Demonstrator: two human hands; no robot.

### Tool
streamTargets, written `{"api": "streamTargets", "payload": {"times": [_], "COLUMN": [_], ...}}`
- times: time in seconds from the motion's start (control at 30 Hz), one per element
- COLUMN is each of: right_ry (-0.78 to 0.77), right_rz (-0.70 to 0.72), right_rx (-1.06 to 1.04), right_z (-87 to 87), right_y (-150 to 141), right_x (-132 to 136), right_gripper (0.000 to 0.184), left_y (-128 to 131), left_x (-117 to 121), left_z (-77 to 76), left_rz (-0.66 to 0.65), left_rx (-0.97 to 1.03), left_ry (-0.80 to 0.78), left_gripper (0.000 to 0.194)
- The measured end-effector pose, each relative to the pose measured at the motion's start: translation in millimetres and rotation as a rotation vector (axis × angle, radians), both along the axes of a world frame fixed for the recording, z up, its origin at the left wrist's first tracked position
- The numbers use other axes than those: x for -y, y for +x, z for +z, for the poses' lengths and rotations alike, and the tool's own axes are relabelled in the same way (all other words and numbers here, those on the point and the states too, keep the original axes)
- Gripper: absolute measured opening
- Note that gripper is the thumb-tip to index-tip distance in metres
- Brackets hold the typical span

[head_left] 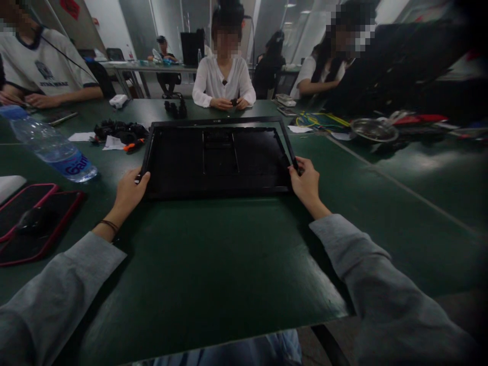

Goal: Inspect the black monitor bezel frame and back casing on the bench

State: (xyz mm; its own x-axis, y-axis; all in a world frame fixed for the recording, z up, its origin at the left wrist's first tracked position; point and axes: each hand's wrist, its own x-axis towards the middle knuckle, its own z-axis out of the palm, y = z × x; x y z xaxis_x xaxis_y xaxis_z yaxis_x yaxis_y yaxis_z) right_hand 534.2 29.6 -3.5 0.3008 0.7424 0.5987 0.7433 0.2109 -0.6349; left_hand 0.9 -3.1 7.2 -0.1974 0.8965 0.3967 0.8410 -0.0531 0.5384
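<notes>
A black monitor bezel [186, 122], a thin rectangular frame, is held by its two short sides over a black monitor back shell [173, 160] on the green table. The bezel's far edge stands a little off the shell, with a gap at the right side. My left hand [131, 192] is closed round the left side, thumb on top. Round the right side, my right hand [305, 182] is closed as well, its fingers partly behind the frame. Whether the near edges touch cannot be made out.
A water bottle [57, 150] leans at the left, beyond phones [46, 244] with a black mouse [36, 219] on them. Black parts [120, 129] lie behind the bezel. At right are a metal bowl [375, 131] and wires [318, 122]. Several people sit around the tables.
</notes>
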Motion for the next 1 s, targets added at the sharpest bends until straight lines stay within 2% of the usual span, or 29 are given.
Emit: {"api": "streamTargets", "payload": {"times": [0.63, 1.0], "right_ry": [0.022, 0.030], "right_rz": [0.007, -0.019], "right_rx": [0.000, 0.031], "right_z": [-3.3, -2.0], "right_y": [2.5, 1.6], "right_x": [-1.2, -1.1], "right_gripper": [0.038, 0.039], "left_y": [5.9, 3.0], "left_x": [4.8, 2.7], "left_z": [5.8, 2.2], "left_rz": [0.012, 0.014], "left_rx": [0.057, 0.031], "left_ry": [-0.010, -0.005], "left_gripper": [0.047, 0.049]}}
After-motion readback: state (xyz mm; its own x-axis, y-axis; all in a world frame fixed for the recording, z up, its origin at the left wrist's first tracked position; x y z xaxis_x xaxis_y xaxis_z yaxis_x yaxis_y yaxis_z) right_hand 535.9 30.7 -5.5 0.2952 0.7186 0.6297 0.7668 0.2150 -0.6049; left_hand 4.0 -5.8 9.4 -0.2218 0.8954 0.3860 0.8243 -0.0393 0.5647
